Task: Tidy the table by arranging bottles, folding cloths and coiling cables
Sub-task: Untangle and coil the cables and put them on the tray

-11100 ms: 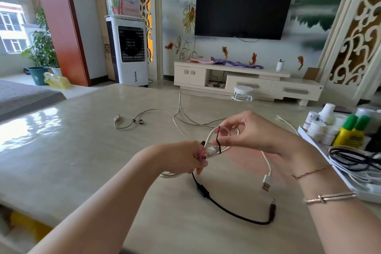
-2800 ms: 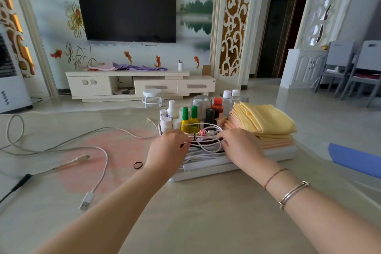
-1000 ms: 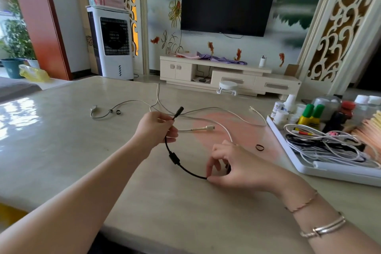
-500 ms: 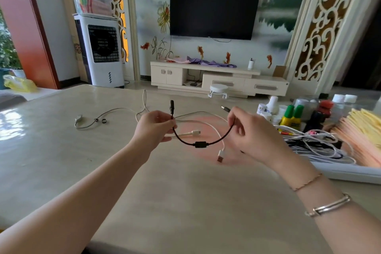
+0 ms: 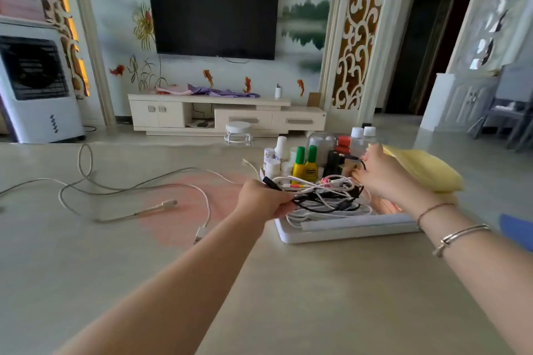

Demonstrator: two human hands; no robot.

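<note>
A: quick one, where's the black cable (image 5: 323, 206)?

B: over the white tray (image 5: 340, 235) at about 2 o'clock on the table (image 5: 288, 297), strung between both hands. left hand (image 5: 264, 199) has its fingers curled round one plug end at the tray's 9 o'clock edge, right hand (image 5: 380, 174) pinches the other plug end up near the bottles (image 5: 305, 163) at 12 o'clock

A: risk?

B: main one is snagging. the black cable sags right into the pile of coiled cables (image 5: 326, 196) in the tray, so letting go or tugging could hook a loop and pull a finished coil apart

A: bottles?

B: right hand is just beside them, a knock with the plug or knuckles could tip the green-capped ones. folded yellow cloths (image 5: 424, 171) at 3 o'clock of that hand could get nudged off square too

A: anything else left out?

B: white cables (image 5: 129, 190) sprawl loose on the table at 9 to 10 o'clock, uncoiled. can't tell if the black one is properly coiled, looks more draped than wound, so dropped like this it'd likely spring open
</note>
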